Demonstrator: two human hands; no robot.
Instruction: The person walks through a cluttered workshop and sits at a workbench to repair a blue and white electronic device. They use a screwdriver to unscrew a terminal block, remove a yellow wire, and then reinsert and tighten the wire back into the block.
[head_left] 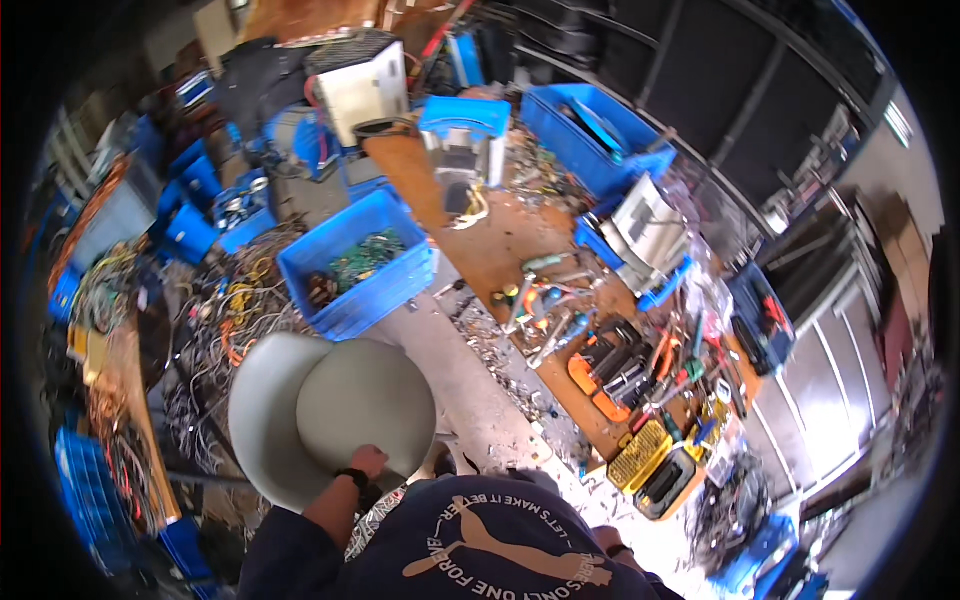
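A broad brown wooden board (480, 250) lies ahead and to the right of the left hand (370, 462). The rounded grey tub chair with a circular seat (365, 400) is directly at that hand, its curved shell to the left. The left hand touches the seat's near edge with fingers curled; whether it grips is unclear. Farther ahead, to the right, sits a long blue plastic crate (562, 145); nearer, just beyond the chair, is a blue plastic crate of green circuit boards (385, 310). An open yellow-and-black case (640, 455) lies to the left hand's right, with orange-and-black tools (610, 405) beyond it. The right hand (606, 538), mostly hidden by the shirt, is near the body; its state cannot be told. Smallest is the black wristband (353, 476) just behind the left hand.
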